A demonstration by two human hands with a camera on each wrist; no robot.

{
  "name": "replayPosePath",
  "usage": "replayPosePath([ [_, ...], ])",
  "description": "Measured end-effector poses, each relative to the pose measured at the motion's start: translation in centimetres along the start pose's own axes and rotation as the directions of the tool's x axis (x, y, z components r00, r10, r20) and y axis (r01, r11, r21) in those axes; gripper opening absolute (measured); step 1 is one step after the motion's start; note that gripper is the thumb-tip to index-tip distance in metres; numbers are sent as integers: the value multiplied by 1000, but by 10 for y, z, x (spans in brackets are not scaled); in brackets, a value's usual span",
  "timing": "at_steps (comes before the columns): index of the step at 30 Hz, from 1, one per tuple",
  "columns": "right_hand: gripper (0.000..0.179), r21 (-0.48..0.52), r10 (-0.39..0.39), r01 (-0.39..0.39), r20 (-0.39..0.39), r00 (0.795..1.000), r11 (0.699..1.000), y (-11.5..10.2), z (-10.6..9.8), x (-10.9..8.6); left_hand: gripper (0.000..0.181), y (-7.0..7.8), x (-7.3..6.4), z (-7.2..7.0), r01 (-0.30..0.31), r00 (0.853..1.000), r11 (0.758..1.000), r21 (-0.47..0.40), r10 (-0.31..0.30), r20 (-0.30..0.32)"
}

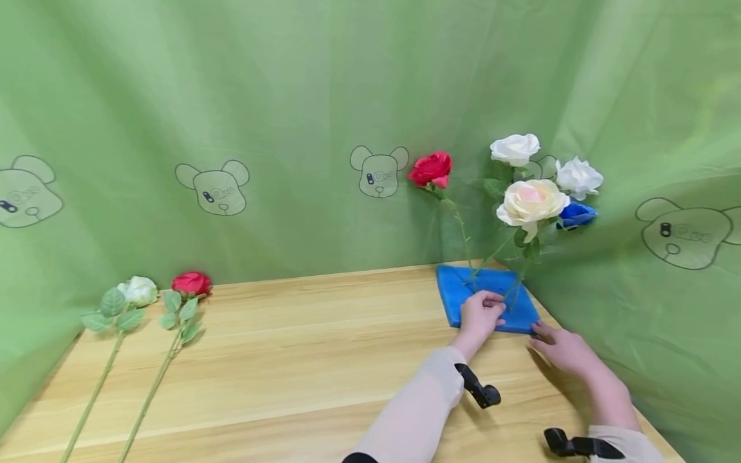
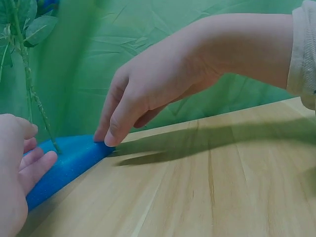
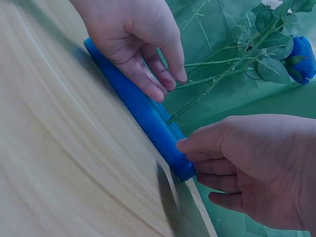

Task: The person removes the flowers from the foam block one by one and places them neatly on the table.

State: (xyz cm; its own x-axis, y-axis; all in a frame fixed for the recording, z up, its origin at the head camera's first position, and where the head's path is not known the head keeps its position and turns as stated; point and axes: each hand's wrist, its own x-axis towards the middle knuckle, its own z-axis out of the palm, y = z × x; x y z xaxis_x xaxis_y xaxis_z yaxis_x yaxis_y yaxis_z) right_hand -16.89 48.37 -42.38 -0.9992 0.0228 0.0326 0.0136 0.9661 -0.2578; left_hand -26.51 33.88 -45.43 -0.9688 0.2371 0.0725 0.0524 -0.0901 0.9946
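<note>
A blue foam block lies flat near the table's far right corner, with several artificial roses standing in it. My left hand is over the block's front part, its fingers loosely bent close to the lower stems. Thumb and fingertips stay apart in the left wrist view. At the block's near right corner my right hand grips the edge between thumb and fingers. Above the block are a red rose, a cream rose with a pink centre, two white roses and a blue rose.
A white rose and a second red rose lie with long stems on the left of the wooden table. Green curtain with bear faces hangs behind and along both sides, close to the block's right edge.
</note>
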Motion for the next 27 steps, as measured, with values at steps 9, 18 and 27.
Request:
replayPosePath([
  [9, 54, -7, 11, -11, 10, 1000, 1000, -5, -5, 0, 14, 6, -1, 1, -2, 1000, 994, 106, 5, -26],
  [18, 51, -6, 4, -4, -11, 1000, 1000, -2, -1, 1, 12, 11, 1, 0, -32, 999, 949, 315, 34, -2],
  [27, 51, -7, 5, -5, -10, 1000, 1000, -4, 0, 0, 8, 10, 3, -3, -26, 1000, 953, 301, 25, 8],
])
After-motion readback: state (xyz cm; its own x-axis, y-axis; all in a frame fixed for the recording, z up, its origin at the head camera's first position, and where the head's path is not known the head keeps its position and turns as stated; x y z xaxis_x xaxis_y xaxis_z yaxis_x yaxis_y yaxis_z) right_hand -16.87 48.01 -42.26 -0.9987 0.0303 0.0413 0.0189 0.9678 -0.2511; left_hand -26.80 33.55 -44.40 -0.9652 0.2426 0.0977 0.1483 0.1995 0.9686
